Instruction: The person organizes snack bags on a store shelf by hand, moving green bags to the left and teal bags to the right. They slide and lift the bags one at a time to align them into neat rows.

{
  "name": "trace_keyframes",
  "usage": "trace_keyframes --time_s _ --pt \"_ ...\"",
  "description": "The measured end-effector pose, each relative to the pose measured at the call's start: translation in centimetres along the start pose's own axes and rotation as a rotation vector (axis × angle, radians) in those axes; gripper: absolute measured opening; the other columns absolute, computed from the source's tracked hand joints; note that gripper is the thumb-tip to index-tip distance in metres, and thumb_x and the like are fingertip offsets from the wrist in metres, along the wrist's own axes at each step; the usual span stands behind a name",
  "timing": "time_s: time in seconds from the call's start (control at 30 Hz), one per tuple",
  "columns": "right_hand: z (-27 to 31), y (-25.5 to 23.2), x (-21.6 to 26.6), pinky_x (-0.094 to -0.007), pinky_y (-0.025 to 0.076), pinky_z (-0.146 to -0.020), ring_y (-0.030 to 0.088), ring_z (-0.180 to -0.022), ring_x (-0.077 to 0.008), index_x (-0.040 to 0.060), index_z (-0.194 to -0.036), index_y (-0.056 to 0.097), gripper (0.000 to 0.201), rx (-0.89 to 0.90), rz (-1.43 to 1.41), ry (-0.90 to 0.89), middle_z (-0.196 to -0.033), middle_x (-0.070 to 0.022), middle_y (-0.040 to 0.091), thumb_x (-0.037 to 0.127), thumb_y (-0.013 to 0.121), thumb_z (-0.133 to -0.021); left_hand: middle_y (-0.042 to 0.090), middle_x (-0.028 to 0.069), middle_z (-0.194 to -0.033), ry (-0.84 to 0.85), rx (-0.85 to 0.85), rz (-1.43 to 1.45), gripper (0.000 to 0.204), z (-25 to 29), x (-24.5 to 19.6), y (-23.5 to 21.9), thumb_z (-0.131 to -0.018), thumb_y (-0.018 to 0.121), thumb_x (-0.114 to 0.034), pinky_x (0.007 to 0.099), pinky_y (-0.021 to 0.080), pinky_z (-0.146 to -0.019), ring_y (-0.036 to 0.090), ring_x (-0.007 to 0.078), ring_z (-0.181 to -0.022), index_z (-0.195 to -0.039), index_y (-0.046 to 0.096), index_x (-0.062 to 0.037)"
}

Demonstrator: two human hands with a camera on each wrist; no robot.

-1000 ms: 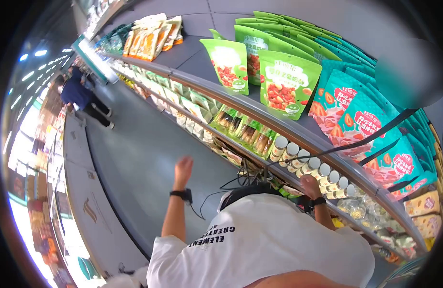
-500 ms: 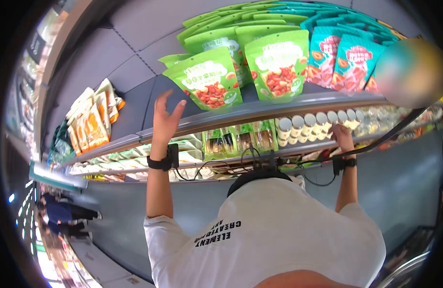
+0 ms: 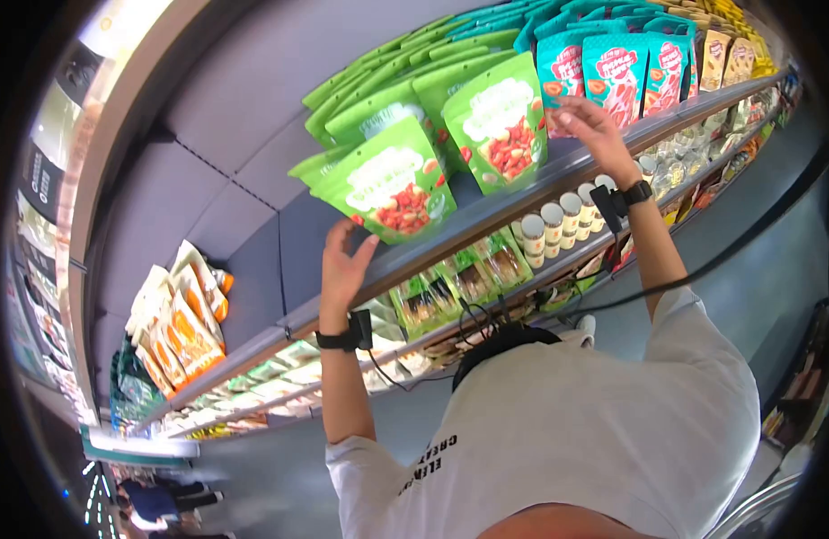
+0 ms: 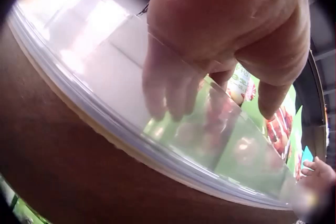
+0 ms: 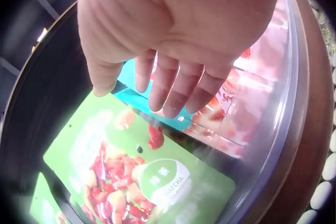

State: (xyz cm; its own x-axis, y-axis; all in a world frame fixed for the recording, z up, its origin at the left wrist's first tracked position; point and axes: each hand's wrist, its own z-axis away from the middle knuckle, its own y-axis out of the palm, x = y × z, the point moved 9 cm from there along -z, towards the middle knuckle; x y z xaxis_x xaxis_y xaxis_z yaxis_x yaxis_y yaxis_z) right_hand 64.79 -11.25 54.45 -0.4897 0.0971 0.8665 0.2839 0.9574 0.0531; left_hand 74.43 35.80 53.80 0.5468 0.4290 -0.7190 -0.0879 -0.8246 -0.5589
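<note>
On the upper shelf stand green pouches with red fruit pictures (image 3: 401, 193) (image 5: 115, 166). The left hand (image 3: 344, 269) is at the lower left corner of the nearest one, fingers spread and thumb apart; in the left wrist view this hand (image 4: 226, 29) reaches over the clear shelf lip (image 4: 173, 155), its fingers seen through it. Whether it touches the pouch I cannot tell. The right hand (image 3: 596, 135), fingers loosely extended, is right of the second green pouch (image 3: 497, 126), before the teal pouches (image 3: 616, 76). In the right wrist view this hand (image 5: 173, 35) holds nothing.
Orange and white bags (image 3: 185, 314) stand at the shelf's left. Below the shelf edge (image 3: 468, 225) are white-lidded cups (image 3: 551, 225) and green packs (image 3: 473, 278). A black cable (image 3: 702, 269) hangs at the right. People (image 3: 167, 499) are in the aisle at lower left.
The view has turned from aisle to shelf. The right hand has risen from the cups to the upper shelf. The left hand has come to the green pouch's lower corner.
</note>
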Motion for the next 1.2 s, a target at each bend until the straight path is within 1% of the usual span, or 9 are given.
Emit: trace_keyframes --time_s 0.17,0.3,0.37,0.47,0.57,0.7,0.87,1.03,1.2 --pt "-1.0 1.6 -1.1 -0.0281 0.051 -0.089 0.062 -0.1 -0.013 0.0002 -0.13 0.054 0.046 -0.004 0.092 -0.055 -0.109 -0.0067 0.066 0.021 0.071 -0.093 0.054 0.0216 -0.133 0.009 -0.067 -0.056 0.056 -1.1 -0.8 -1.3 -0.084 0.077 -0.023 0.0422 0.04 -0.105 0.05 0.0296 -0.126 -0.128 0.054 0.0026" --pt "-0.7 3.7 -0.4 -0.0298 0.05 -0.081 0.062 -0.095 -0.0148 -0.0018 -0.124 0.056 0.053 0.146 0.31 0.106 -0.105 -0.009 0.066 0.031 0.076 -0.088 0.054 0.0213 -0.134 0.003 0.039 0.131 0.061 -1.3 -1.0 0.9 -0.084 0.078 -0.023 0.0416 0.038 -0.107 0.05 0.0284 -0.127 -0.131 0.05 0.0029" --pt "-1.0 4.2 -1.2 -0.0334 0.048 -0.077 0.062 -0.091 -0.0195 -0.0014 -0.116 0.06 0.057 0.305 0.766 0.217 -0.098 -0.012 0.066 0.042 0.078 -0.083 0.056 0.0188 -0.132 -0.043 0.157 0.267 0.061 -1.4 -0.8 2.6 -0.084 0.078 -0.023 0.0411 0.038 -0.107 0.051 0.0262 -0.124 -0.131 0.05 0.0029" --pt "-1.0 4.6 -2.3 -0.036 0.047 -0.078 0.062 -0.088 -0.0243 -0.0001 -0.11 0.061 0.06 0.32 0.665 0.036 -0.093 -0.0137 0.065 0.05 0.077 -0.08 0.058 0.0174 -0.128 -0.039 0.127 0.134 0.058 -1.7 -0.4 2.4 -0.084 0.078 -0.022 0.0409 0.038 -0.105 0.053 0.0247 -0.12 -0.128 0.051 0.0031" --pt "-0.7 4.6 -2.8 -0.0367 0.047 -0.08 0.063 -0.09 -0.0253 0.0002 -0.112 0.061 0.061 0.364 0.628 0.178 -0.095 -0.0141 0.066 0.051 0.077 -0.08 0.059 0.0172 -0.126 -0.06 0.004 0.203 0.055 -2.2 -0.8 0.7 -0.083 0.079 -0.022 0.0401 0.039 -0.103 0.053 0.0232 -0.118 -0.124 0.053 0.004" --pt "-0.5 4.7 -2.7 -0.0366 0.047 -0.08 0.064 -0.092 -0.0257 -0.0003 -0.112 0.061 0.062 0.378 0.621 0.137 -0.097 -0.0148 0.066 0.05 0.077 -0.08 0.048 0.0216 -0.138 -0.017 -0.063 0.187 0.075 -2.8 0.2 -0.5 -0.08 0.083 -0.025 0.0427 0.036 -0.11 0.048 0.0281 -0.129 -0.136 0.041 0.0034" --pt "-0.6 4.8 -2.8 -0.0367 0.048 -0.081 0.065 -0.093 -0.0262 0.0004 -0.117 0.061 0.064 0.417 0.713 0.189 -0.1 -0.0152 0.068 0.051 0.076 -0.081 0.043 0.0205 -0.145 -0.065 0.189 0.27 0.098 -4.1 -2.0 0.6 -0.073 0.086 -0.027 0.045 0.03 -0.116 0.04 0.0323 -0.136 -0.147 0.029 0.0005" --pt "-0.2 5.0 -2.6 -0.0366 0.048 -0.087 0.065 -0.101 -0.0266 0.0018 -0.119 0.061 0.064 0.446 0.693 0.233 -0.11 -0.0147 0.068 0.052 0.075 -0.082 0.047 0.0203 -0.141 -0.185 0.237 0.307 0.093 -4.6 -1.4 0.5 -0.075 0.085 -0.026 0.043 0.034 -0.112 0.045 0.0303 -0.132 -0.146 0.031 0.0005" --pt "0.0 5.0 -2.6 -0.0366 0.046 -0.081 0.064 -0.094 -0.025 0.0033 -0.106 0.063 0.062 0.406 0.795 0.198 -0.097 -0.0122 0.066 0.058 0.072 -0.08 0.052 0.0184 -0.134 -0.145 0.206 0.336 0.082 -4.2 -3.3 1.7 -0.081 0.082 -0.025 0.0367 0.042 -0.105 0.052 0.0261 -0.123 -0.14 0.035 0.0055"
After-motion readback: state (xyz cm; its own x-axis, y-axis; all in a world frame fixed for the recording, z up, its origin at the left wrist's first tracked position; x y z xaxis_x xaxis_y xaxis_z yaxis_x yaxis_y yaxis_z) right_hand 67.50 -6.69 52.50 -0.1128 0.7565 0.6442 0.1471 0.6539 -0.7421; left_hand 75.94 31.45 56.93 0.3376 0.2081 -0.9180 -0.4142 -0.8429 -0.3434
